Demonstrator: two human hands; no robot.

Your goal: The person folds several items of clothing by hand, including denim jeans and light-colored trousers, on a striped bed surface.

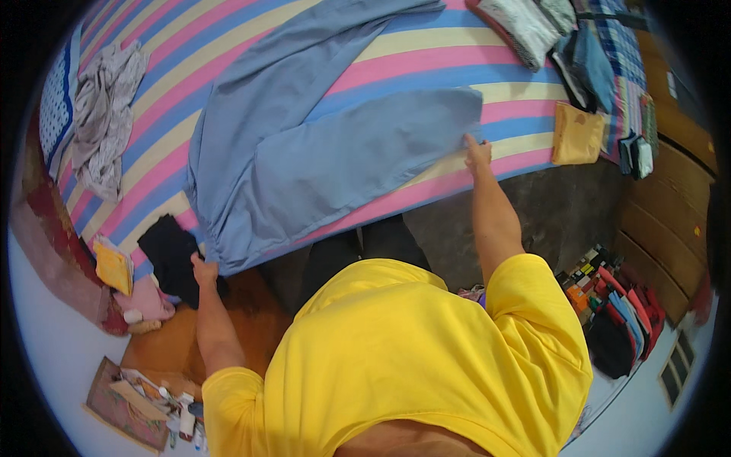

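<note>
Blue-grey trousers (358, 156) lie spread over the striped bed, the near leg stretched to the right and the other leg slanting away to the far edge. My left hand (204, 270) is closed on the near left corner of the trousers, by what looks like the waist end. Beside that hand, a crumpled black cloth (169, 259) hangs at the bed's edge. With bent fingers, my right hand (477, 152) pinches the near leg's lower edge close to its hem. Both arms are spread wide, and the fabric between the hands lies mostly flat with some wrinkles.
The striped bedsheet (426, 53) carries a crumpled grey garment (106, 114) at left. Folded clothes (518, 30) and a folded yellow cloth (577, 133) lie at right. Wooden drawers (662, 198) stand beyond. Bags (624, 320) sit on the right, and small items (171, 407) at lower left.
</note>
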